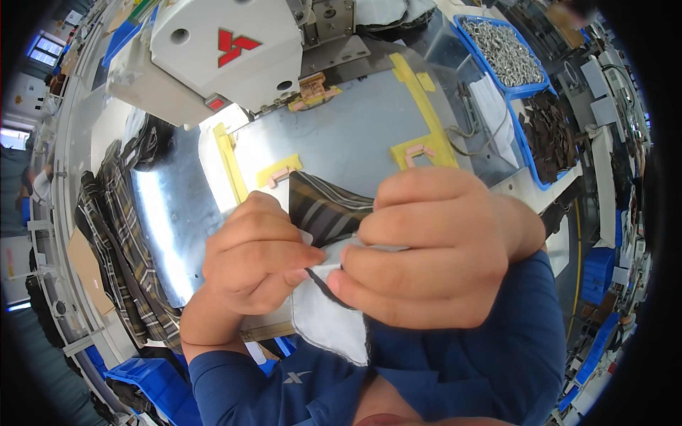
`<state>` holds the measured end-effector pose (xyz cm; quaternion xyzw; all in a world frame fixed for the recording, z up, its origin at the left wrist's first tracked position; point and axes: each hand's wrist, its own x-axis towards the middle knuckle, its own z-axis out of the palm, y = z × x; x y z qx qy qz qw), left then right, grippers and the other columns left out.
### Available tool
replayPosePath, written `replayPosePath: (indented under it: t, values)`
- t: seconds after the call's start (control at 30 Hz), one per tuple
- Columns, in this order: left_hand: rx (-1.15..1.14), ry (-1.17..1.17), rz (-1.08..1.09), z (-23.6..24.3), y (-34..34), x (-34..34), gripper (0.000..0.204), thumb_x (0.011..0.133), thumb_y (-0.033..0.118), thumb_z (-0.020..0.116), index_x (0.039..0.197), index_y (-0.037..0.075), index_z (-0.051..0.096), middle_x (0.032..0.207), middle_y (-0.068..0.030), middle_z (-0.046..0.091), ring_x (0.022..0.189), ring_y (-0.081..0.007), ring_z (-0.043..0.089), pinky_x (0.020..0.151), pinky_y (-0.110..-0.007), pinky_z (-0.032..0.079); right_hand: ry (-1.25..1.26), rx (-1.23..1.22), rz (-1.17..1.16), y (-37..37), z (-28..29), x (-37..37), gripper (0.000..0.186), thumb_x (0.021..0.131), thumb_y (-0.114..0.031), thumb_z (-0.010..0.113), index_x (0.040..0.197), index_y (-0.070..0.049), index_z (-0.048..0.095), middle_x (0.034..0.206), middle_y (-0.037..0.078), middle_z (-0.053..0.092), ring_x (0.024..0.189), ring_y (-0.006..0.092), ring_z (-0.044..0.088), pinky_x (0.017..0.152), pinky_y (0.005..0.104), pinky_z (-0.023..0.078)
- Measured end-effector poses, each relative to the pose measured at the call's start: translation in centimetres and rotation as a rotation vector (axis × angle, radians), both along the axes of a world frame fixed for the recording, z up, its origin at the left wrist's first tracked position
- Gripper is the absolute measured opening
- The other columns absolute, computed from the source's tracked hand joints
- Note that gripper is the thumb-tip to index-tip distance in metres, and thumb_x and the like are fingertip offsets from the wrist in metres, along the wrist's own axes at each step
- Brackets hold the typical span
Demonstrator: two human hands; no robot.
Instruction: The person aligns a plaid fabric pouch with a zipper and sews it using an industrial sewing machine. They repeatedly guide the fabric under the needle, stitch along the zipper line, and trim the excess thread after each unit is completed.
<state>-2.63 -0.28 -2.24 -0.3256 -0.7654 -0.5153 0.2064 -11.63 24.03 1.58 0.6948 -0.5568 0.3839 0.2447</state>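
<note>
Between my two hands is a piece of plaid fabric point(323, 211), dark brown and olive with pale stripes, with a white backing point(328, 321) hanging down in front of my chest. My left hand point(259, 255) pinches its edge between thumb and fingers. Close beside it, my right hand point(433, 248) grips the same piece with curled fingers, which hide part of the cloth. Beyond my hands stands a white sewing machine point(227, 53) with a red mark, over a metal work plate point(327, 135).
Yellow tape point(423, 99) and small pinkish blocks point(419, 153) sit on the plate. Striped fabric pieces point(121, 241) lie stacked at left. On the right, one blue tray point(462, 32) holds metal rings, another blue tray point(524, 145) dark strips. A blue crate point(153, 383) stands lower left.
</note>
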Motion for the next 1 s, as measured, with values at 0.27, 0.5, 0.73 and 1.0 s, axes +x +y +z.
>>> replayPosePath:
  t: [0.27,0.5,0.73,1.0]
  values:
    - [-0.008,-0.015,0.025,-0.1,0.0,0.1,0.015,0.095,0.018,0.080,0.094,0.004,0.077,0.088,-0.0082,0.070,0.078,-0.0248,0.061,0.072,-0.040,0.048,-0.023,0.011,0.033,0.0,0.0,0.1,0.009,0.080,-0.007,0.077,0.088,-0.002,0.077,0.085,0.004,0.070,0.071,0.0180,0.065,0.059,0.0309,0.048]
    - [-0.008,0.000,0.023,0.1,0.1,0.0,0.014,0.087,0.010,0.085,0.098,0.001,0.081,0.090,-0.0099,0.070,0.079,-0.0253,0.064,0.069,-0.038,0.050,-0.040,-0.023,0.026,-0.4,-0.5,0.2,0.012,0.080,-0.008,0.076,0.090,-0.002,0.078,0.083,0.004,0.068,0.071,0.0180,0.065,0.059,0.0307,0.047]
    - [0.118,-0.223,0.058,0.0,-0.6,0.2,0.014,0.094,0.010,0.080,0.101,-0.001,0.077,0.093,-0.0121,0.069,0.082,-0.0247,0.066,0.074,-0.036,0.052,-0.332,0.250,-0.077,0.1,1.1,-0.8,0.042,0.081,-0.013,0.078,0.122,-0.004,0.078,0.111,0.010,0.073,0.092,0.0260,0.072,0.074,0.0374,0.054]
    - [0.643,-1.029,0.021,-0.4,0.3,-0.4,0.016,0.106,0.016,0.070,0.108,0.000,0.073,0.099,-0.0025,0.074,0.091,-0.0080,0.065,0.080,-0.026,0.053,-0.291,0.235,-0.082,-1.6,-1.0,-1.0,0.044,0.082,-0.009,0.081,0.125,-0.012,0.070,0.124,0.011,0.069,0.111,0.0309,0.070,0.092,0.0449,0.054]
